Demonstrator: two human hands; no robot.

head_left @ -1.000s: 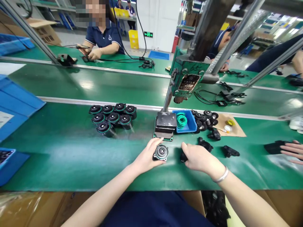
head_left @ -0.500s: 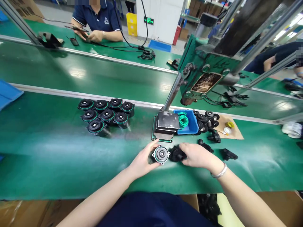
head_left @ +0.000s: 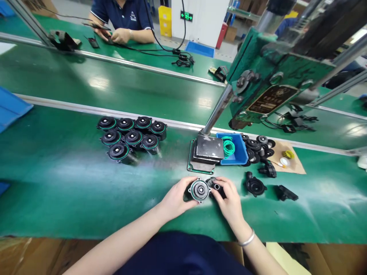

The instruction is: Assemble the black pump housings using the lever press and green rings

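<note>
- Two parts are held together at the front of the desk [head_left: 71, 198].
- A round cap [head_left: 200, 190] is clasped by the curled left hand [head_left: 176, 198].
- A black housing [head_left: 215, 186] is pinched by the right hand [head_left: 231, 204].

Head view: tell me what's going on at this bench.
A person holds a round black part in the left hand and a smaller black piece in the right hand, the two touching, at the green bench. A cluster of similar parts stands to the left; a blue tray of green rings sits beyond the hands.
</note>
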